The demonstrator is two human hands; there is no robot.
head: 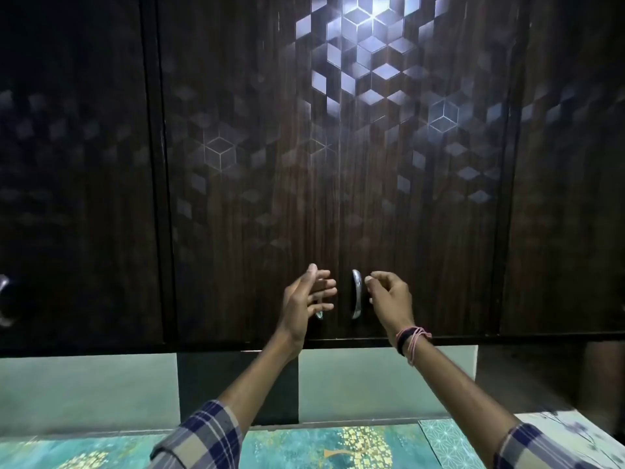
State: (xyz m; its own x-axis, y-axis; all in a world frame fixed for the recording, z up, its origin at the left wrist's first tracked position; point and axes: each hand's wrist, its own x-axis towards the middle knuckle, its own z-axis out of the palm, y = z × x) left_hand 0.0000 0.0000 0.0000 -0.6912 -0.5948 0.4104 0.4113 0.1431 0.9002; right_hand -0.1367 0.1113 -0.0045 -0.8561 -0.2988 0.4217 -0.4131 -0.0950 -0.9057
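**Hands raised at the two cabinet handles**

Left hand (309, 299) is lifted in front of the dark wall cabinet with its fingers straight and spread, palm turned to the right, gripping nothing. It covers most of the left handle (319, 315), of which only the curved lower tip shows under the fingers; whether the fingers touch the metal cannot be told. The right hand (389, 299) is at the same height, its fingers loosely curled and its thumb up, and it holds nothing. Its fingertips are just beside the right handle (356, 294), on that handle's right, with a thin gap between them.

Both handles are silver, curved and upright. They sit low on the left door (253, 198) and the right door (422, 214), one on each side of the seam where the doors meet. Both doors lie flush and closed. Their dark wood grain carries a pale cube pattern, brightest near the top.

A dark band and pink threads (413, 336) circle the right wrist, and both forearms come out of plaid sleeves (203, 434). Another silver handle (5, 299) shows at the far left edge. Below the cabinet is a pale green wall (84, 390), and under that a surface (304, 448) with a teal and gold patterned cover
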